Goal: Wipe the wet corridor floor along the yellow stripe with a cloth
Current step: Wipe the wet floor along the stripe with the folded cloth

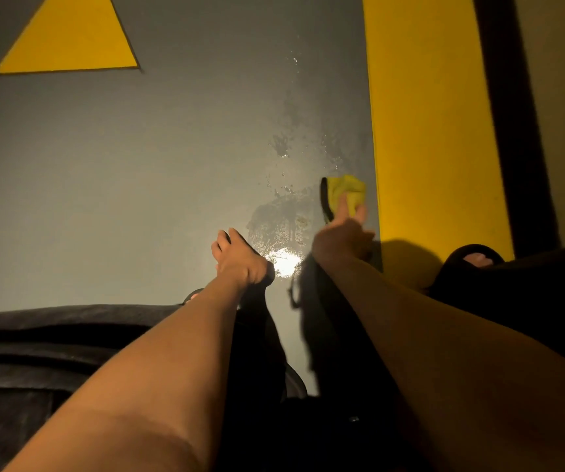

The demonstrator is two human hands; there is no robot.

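A yellow cloth [344,192] with a dark edge lies bunched on the grey floor [138,182], just left of the wide yellow stripe [427,131]. My right hand [342,236] presses on the cloth's near side, fingers laid over it. Wet smears and droplets [284,219] glisten on the floor left of the cloth and farther up along the stripe. My left hand [238,257] rests on the floor to the left of the wet patch, fingers spread, holding nothing.
A yellow triangle [70,39] is painted on the floor at the far left. A dark band [512,114] borders the stripe on the right. My foot in a black sandal [475,258] stands on the stripe's near end. My dark-clothed knees fill the foreground.
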